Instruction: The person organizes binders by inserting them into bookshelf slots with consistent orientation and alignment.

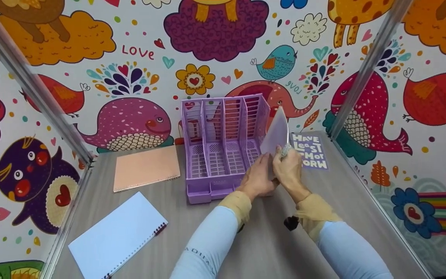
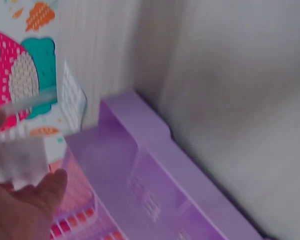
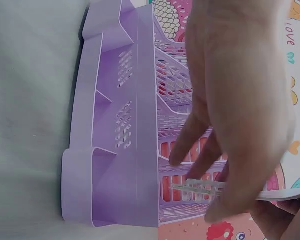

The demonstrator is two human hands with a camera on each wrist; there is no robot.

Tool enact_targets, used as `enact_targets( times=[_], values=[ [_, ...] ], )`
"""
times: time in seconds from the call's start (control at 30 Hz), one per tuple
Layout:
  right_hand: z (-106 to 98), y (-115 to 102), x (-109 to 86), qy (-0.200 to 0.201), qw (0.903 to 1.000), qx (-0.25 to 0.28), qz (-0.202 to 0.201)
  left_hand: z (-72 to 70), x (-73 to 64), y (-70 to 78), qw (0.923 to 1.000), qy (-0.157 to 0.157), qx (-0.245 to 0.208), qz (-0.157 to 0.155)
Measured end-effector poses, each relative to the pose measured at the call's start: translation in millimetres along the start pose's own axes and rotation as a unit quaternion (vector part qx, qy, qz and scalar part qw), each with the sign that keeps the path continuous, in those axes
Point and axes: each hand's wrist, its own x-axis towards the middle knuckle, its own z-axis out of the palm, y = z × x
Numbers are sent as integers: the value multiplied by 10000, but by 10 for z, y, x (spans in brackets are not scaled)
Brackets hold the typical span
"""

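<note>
Fingers of the right hand (image 1: 290,166) curl in a pinch on a pale notebook (image 1: 275,133), stood upright at twelve o'clock from the hands; those of the left hand (image 1: 258,177) seem to pinch it lower down. Across the counter (image 1: 343,193), a purple rack (image 1: 217,179) stands at ten o'clock, its right wall just beside the notebook; a blue notebook (image 1: 118,234) lies at eight, a peach notebook (image 1: 147,168) at nine, a lettered booklet (image 1: 316,162) at two. Slack in the right hand's pinch could let the pale notebook topple towards two, while its clear coil (image 3: 195,196) might snag the rack's lattice if it meets the slats skewed.
</note>
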Motion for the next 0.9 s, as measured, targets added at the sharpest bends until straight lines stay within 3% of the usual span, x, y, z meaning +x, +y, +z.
enact_targets(
  times=[0.13, 0.23, 0.3, 0.4, 0.53, 0.63, 0.8, 0.9],
  values=[
    [42, -13, 27, 66, 9999, -67, -89, -210, 8, -190, 9996, -241, -92, -135],
    [59, -27, 47, -16, 9999, -115, -72, -328, 13, -347, 9994, -174, -55, -296],
    [63, -36, 60, -92, 9999, -126, -67, -392, 15, -461, 9989, 119, -50, -452],
    [77, -42, 78, -128, 9998, -104, -143, -466, 8, -662, 9926, 945, -71, -762],
    [111, -33, 90, -162, 9994, -51, -291, -546, -57, -964, 9684, 1968, 18, -1534],
    [141, -21, 99, -201, 9992, -24, -359, -596, -142, -1197, 9450, 2380, 225, -2233],
    [185, -2, 130, -226, 9988, -89, -433, -640, -308, -1529, 9100, 2576, 278, -3236],
    [202, 6, 162, -289, 9986, -154, -427, -631, -412, -1653, 9007, 2417, 25, -3609]
  ],
)
